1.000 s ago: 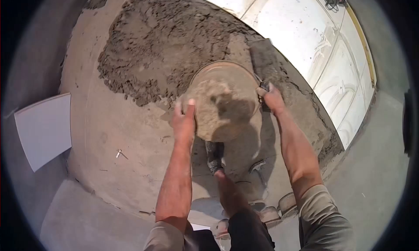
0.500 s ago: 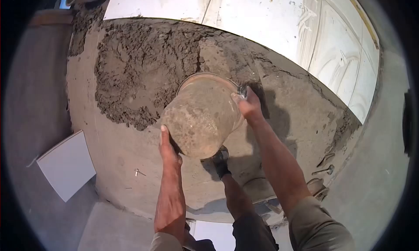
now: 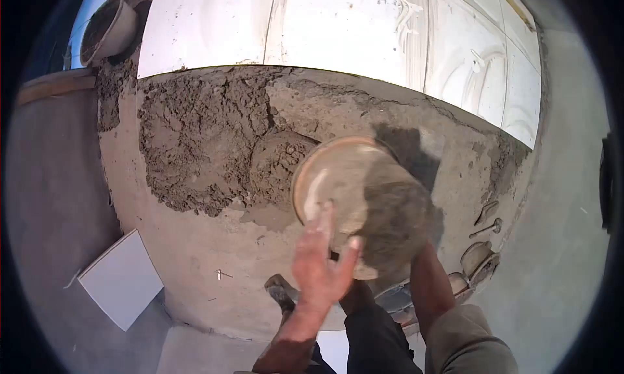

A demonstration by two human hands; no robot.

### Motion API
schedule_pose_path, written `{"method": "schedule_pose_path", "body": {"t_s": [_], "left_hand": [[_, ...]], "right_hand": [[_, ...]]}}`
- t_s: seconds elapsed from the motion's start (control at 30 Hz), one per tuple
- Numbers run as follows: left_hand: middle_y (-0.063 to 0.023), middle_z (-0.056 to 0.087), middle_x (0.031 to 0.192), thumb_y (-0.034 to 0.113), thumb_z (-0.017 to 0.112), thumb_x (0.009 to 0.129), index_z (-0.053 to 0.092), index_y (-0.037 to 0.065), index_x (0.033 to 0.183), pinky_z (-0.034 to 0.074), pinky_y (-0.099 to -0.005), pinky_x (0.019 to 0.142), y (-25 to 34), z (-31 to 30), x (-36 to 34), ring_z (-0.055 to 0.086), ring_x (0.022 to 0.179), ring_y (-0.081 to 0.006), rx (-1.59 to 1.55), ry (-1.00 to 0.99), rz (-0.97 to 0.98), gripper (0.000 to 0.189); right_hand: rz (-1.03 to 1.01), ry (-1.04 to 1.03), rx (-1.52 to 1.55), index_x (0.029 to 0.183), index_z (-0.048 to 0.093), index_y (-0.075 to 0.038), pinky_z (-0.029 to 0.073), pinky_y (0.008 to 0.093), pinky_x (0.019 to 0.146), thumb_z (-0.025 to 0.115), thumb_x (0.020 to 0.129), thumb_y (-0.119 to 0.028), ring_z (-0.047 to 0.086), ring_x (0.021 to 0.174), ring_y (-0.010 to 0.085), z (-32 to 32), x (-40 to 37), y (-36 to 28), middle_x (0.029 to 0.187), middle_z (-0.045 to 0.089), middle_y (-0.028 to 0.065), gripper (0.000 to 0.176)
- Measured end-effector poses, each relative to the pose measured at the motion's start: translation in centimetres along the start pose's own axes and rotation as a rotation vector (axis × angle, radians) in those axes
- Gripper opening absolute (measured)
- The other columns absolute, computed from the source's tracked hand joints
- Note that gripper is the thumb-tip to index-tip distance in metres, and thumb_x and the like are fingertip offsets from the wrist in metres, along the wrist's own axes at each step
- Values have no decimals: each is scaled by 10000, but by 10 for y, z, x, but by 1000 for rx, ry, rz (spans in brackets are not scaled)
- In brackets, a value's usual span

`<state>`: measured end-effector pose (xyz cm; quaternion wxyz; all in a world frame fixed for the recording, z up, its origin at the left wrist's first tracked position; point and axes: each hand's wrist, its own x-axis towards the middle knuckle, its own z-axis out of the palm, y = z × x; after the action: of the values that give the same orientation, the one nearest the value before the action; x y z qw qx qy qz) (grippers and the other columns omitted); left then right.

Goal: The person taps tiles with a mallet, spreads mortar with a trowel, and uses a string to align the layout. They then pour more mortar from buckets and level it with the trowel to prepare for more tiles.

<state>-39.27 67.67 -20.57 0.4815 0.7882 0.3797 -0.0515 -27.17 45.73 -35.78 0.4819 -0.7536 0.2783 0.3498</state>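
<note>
A mortar-stained bucket with an orange-brown rim is tilted over the floor, its rim toward the upper left. My left hand lies against its near side, fingers stretched and apart, slightly blurred. On the other side, my right forearm runs up to the bucket and supports it; the right hand itself is hidden behind the bucket. Wet grey mortar covers the floor to the left, with a rounded fresh heap beside the bucket's rim.
Large white tiles border the mortar at the back. Another bucket stands at the far left. A loose white tile leans at lower left. A hammer-like tool and a bowl-shaped container lie at right, near the wall.
The bucket has moved right and toward me, and a mortar heap now shows where it was. My left hand has shifted onto its side; my right hand has gone out of sight behind it.
</note>
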Motion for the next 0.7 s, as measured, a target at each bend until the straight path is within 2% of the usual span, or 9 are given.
{"method": "schedule_pose_path", "body": {"t_s": [0.17, 0.3, 0.33, 0.4, 0.47, 0.5, 0.57, 0.6, 0.7], "left_hand": [[-235, 520, 1258, 382, 657, 804, 553, 31, 1248, 398, -414, 943, 75, 21, 1, 530, 1084, -384, 39, -71, 288, 575], [-218, 531, 1235, 425, 642, 794, 597, 65, 1202, 376, -421, 930, 68, 62, 20, 510, 1074, -376, -126, -144, 641, 547], [-213, 538, 1218, 406, 634, 804, 596, 72, 1200, 375, -420, 927, 40, 93, 33, 499, 1081, -371, -93, -169, 582, 520], [-191, 563, 1174, 357, 605, 842, 580, 57, 1203, 402, -409, 892, -52, 175, 79, 520, 1048, -361, -631, -294, 173, 470], [-162, 604, 1148, 388, 580, 885, 531, -1, 1248, 432, -355, 887, -66, 190, 157, 580, 1018, -280, -303, -281, 8, 535], [-149, 617, 1147, 434, 600, 872, 502, -8, 1287, 413, -304, 925, -72, 190, 164, 557, 1060, -202, -415, -336, -53, 614], [-169, 612, 1155, 436, 608, 863, 513, 14, 1289, 421, -310, 931, -65, 177, 160, 564, 1063, -206, -337, -377, -75, 607], [-189, 622, 1140, 448, 609, 858, 527, 18, 1275, 437, -327, 921, -71, 180, 164, 579, 1052, -218, -390, -388, -106, 604], [-196, 595, 1188, 443, 594, 868, 535, 11, 1262, 434, -344, 934, -15, 155, 126, 564, 1104, -253, -278, -408, -41, 588]], "right_hand": [[81, 172, 248, 1127, 552, 56, 452, 365, 807, 645, 818, -375, 591, 932, 256, -63, 3, 47, 1017, 623, 171, 538], [73, 273, 438, 1127, 548, 58, 452, 369, 800, 627, 835, -379, 588, 918, 251, -60, 60, 108, 993, 621, 172, 531], [70, 297, 476, 1127, 547, 59, 452, 370, 798, 622, 839, -380, 587, 915, 249, -55, 81, 125, 987, 620, 173, 530], [82, 351, 519, 1127, 545, 60, 452, 372, 795, 613, 847, -381, 585, 908, 247, -46, 116, 155, 975, 619, 173, 527], [85, 422, 532, 1127, 543, 61, 452, 374, 792, 603, 855, -383, 584, 901, 244, -39, 141, 176, 963, 618, 174, 524], [76, 450, 530, 1127, 542, 62, 452, 375, 790, 599, 859, -384, 583, 898, 243, -38, 143, 181, 957, 617, 175, 523], [115, 483, 474, 1127, 540, 63, 452, 377, 786, 590, 868, -386, 582, 891, 240, -37, 114, 175, 944, 616, 175, 521], [324, 558, 204, 1108, 545, 61, 454, 371, 789, 579, 875, -376, 582, 892, 241, -36, 105, 155, 938, 619, 164, 497], [227, 484, 428, 1084, 551, 58, 443, 365, 717, 593, 869, -357, 564, 808, 225, -45, 79, 161, 876, 606, 143, 470]]}}
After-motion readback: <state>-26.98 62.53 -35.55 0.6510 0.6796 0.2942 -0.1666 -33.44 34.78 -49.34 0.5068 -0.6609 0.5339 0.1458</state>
